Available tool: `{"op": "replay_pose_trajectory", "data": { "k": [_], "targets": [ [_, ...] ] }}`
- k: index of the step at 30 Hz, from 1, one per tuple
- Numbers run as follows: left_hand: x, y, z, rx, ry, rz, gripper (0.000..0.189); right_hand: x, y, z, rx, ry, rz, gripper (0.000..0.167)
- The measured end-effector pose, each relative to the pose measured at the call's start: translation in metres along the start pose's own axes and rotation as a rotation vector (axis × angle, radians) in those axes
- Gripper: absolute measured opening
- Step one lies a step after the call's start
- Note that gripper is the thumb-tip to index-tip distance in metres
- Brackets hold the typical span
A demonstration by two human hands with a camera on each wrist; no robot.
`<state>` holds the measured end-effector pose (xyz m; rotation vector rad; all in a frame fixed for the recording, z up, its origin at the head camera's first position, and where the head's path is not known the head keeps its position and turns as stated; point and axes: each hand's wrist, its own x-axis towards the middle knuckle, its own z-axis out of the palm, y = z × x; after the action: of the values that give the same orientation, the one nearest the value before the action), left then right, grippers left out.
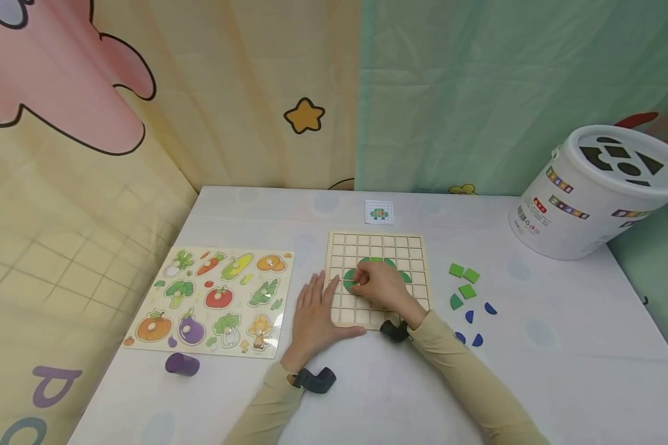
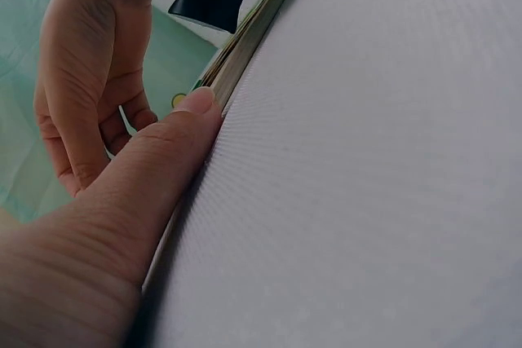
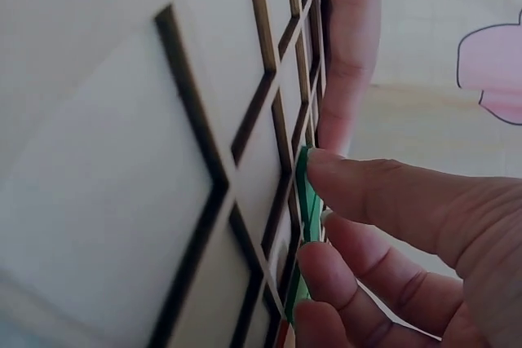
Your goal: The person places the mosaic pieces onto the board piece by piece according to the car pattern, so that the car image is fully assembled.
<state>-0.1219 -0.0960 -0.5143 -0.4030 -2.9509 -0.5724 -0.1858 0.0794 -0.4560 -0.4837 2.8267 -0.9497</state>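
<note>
A wooden grid board (image 1: pixel 375 242) lies on the table with several green pieces (image 1: pixel 405 277) set in its cells. My right hand (image 1: pixel 386 285) is over the board's middle, thumb and fingers pinching a green curved-edge piece (image 3: pixel 307 197) at the grid's surface; its exact outline is partly hidden by the fingers. Flat at the board's left front corner lies my left hand (image 1: pixel 316 315), fingers straight, with its thumb (image 2: pixel 175 140) along the board's front edge. Right of the board are loose green squares (image 1: pixel 471 275), a green quarter-circle (image 1: pixel 456 301) and several blue half-circles (image 1: pixel 477 340).
A small pattern card (image 1: pixel 379 212) lies behind the board. To the left is a vegetable puzzle board (image 1: pixel 192 290), with a purple cylinder (image 1: pixel 182 364) in front of it. A white bucket (image 1: pixel 556 213) with shaped holes in its lid stands at the back right.
</note>
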Motion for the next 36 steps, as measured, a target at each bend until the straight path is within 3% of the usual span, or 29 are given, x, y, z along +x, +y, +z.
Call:
{"op": "replay_pose_trajectory", "data": {
  "k": [10,19,29,36],
  "targets": [
    [0.000,0.001,0.001,-0.008,-0.010,-0.013,0.117,-0.017,0.020,-0.028,0.000,0.021,0.036,0.016],
    [0.000,0.002,0.000,-0.021,-0.010,-0.009,0.117,-0.036,0.057,-0.064,0.036,0.121,0.145,0.019],
    [0.000,0.002,0.002,-0.030,-0.015,-0.010,0.117,-0.058,0.098,-0.094,-0.028,0.187,0.258,0.026],
    [0.000,0.002,0.002,-0.027,-0.010,-0.013,0.118,-0.064,0.120,-0.101,-0.044,0.200,0.237,0.026]
  ]
}}
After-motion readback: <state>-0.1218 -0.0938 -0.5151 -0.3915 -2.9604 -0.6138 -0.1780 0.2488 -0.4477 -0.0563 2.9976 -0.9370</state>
